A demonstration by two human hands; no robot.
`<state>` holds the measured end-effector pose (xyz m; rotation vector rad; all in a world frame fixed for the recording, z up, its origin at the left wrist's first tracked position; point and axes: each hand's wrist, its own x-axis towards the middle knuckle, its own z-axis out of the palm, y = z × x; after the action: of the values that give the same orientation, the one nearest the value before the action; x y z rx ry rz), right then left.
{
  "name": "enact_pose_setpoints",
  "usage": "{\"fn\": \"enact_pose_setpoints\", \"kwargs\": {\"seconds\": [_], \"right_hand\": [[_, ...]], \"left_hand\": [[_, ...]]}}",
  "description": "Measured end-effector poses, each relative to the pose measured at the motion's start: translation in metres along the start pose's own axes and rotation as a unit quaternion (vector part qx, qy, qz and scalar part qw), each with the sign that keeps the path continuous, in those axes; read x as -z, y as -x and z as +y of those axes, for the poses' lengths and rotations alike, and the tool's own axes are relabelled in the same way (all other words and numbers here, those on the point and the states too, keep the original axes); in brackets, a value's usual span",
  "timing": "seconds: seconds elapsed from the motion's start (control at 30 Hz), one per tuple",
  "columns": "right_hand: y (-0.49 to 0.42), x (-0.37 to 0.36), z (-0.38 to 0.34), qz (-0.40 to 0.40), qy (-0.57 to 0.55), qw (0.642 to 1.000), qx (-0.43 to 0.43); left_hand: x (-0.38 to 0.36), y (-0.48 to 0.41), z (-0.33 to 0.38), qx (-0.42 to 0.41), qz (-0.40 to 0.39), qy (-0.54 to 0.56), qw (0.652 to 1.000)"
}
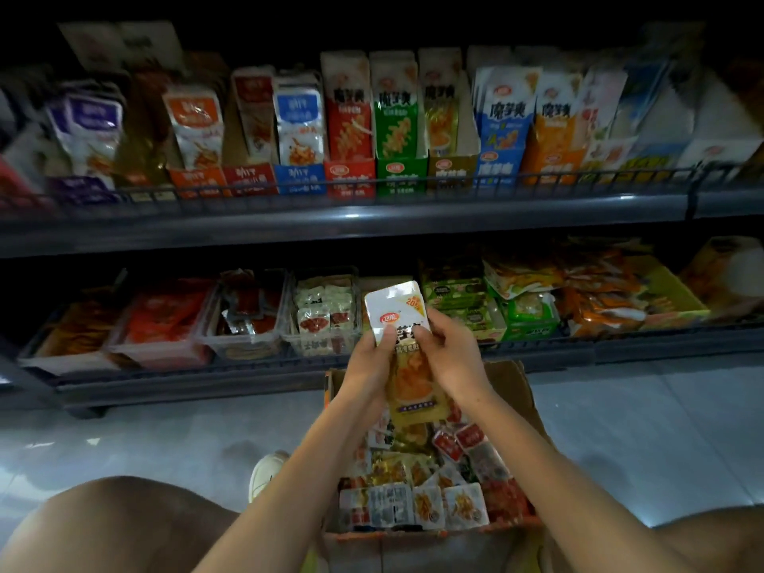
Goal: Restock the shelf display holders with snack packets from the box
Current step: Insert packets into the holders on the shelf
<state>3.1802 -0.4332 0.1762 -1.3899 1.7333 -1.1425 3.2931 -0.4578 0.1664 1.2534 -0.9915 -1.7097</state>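
White-and-yellow snack packet (397, 310) held upright above open cardboard box (519, 390) of assorted packets (434, 485); display holders (452, 167) line upper shelf (351, 225) front edge.

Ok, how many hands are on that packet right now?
2. The left hand grips the white-topped snack packet on its left edge, and the right hand pinches its right edge, both above the box. Neither hand is hidden.
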Motion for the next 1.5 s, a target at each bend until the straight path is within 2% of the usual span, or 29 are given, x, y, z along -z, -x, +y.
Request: {"fn": "enact_pose_setpoints", "kwargs": {"seconds": [0.13, 0.3, 0.47, 0.57, 0.8, 1.03, 1.23, 1.4, 1.5], "right_hand": [[-0.024, 0.014, -0.051, -0.009, -0.108, 0.994, 0.012], [-0.060, 0.018, -0.119, -0.009, -0.133, 0.988, 0.080], [-0.096, 0.000, -0.176, 0.007, -0.160, 0.978, 0.134], [-0.123, -0.016, -0.199, 0.020, -0.161, 0.974, 0.157], [-0.172, -0.052, -0.223, 0.019, -0.151, 0.974, 0.167], [-0.191, -0.049, -0.224, 0.025, -0.201, 0.949, 0.243], [-0.211, -0.066, -0.235, 0.002, -0.226, 0.939, 0.260], [-0.218, -0.086, -0.220, -0.025, -0.210, 0.956, 0.204], [-0.219, -0.085, -0.221, -0.022, -0.181, 0.960, 0.213]], "left_hand": [[0.012, -0.004, 0.054, -0.090, 0.004, -0.067, 0.994], [0.031, -0.006, 0.136, -0.232, 0.024, -0.083, 0.969], [0.048, -0.017, 0.198, -0.304, 0.075, -0.060, 0.948], [0.063, -0.033, 0.230, -0.343, 0.117, -0.082, 0.928], [0.100, -0.066, 0.269, -0.381, 0.172, -0.167, 0.893], [0.094, -0.084, 0.281, -0.435, 0.173, -0.162, 0.869], [0.113, -0.101, 0.292, -0.465, 0.201, -0.179, 0.843], [0.126, -0.116, 0.274, -0.413, 0.196, -0.196, 0.867], [0.125, -0.115, 0.270, -0.409, 0.184, -0.200, 0.871]]}}
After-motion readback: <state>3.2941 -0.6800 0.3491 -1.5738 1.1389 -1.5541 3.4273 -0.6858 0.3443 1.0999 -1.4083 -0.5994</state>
